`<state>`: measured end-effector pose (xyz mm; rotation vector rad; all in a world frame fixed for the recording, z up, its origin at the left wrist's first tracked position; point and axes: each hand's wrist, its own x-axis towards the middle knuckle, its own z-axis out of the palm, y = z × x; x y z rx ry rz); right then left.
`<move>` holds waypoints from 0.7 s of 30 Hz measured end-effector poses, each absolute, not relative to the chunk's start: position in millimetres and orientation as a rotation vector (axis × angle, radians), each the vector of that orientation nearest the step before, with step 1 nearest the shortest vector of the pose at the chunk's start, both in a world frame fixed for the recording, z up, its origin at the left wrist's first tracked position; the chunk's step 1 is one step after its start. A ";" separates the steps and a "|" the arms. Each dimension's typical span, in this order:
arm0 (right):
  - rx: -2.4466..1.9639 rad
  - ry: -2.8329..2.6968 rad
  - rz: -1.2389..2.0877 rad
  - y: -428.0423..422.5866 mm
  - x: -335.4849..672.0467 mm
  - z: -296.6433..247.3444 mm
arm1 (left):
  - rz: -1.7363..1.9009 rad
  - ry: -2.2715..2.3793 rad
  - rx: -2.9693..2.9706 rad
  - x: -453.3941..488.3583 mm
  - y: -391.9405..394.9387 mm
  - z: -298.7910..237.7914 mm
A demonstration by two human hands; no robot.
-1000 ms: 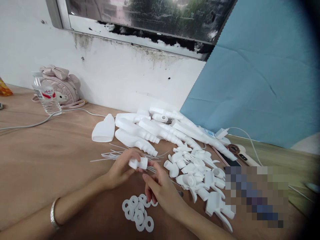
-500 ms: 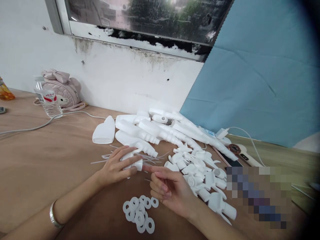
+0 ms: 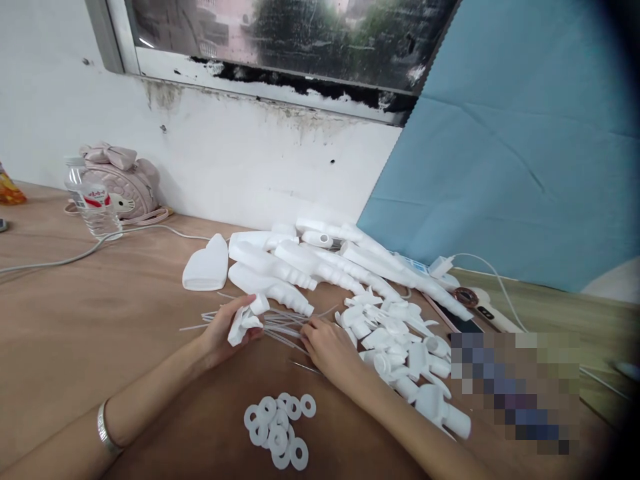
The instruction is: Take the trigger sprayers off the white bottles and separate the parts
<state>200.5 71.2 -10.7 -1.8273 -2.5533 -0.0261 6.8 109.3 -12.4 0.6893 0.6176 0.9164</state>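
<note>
My left hand (image 3: 225, 333) is closed round a white plastic spray trigger head (image 3: 245, 321), held just above the brown table (image 3: 100, 307). My right hand (image 3: 327, 347) rests palm down on the table, fingertips pinching at the thin clear tubes (image 3: 280, 323) that lie between my hands. A heap of white trigger heads (image 3: 400, 340) lies just right of my right hand. White bottles (image 3: 280, 267) lie in a row behind the tubes. A cluster of white rings (image 3: 277, 427) sits near the front edge, between my forearms.
A pink bag (image 3: 127, 180) and a water bottle (image 3: 93, 200) stand at the back left by the white wall. A white cable (image 3: 75, 250) runs across the table. A hand-held device (image 3: 483, 307) and a charger (image 3: 440, 267) lie right, before a blue sheet (image 3: 500, 167).
My right hand has moved away from the trigger head and gone forward onto the tubes. My left hand has turned the trigger head and drawn it slightly left.
</note>
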 end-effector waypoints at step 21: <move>-1.075 -1.436 1.049 52.9 207.7 64.5 | 0.644 0.483 0.647 10.7 93.3 -17.4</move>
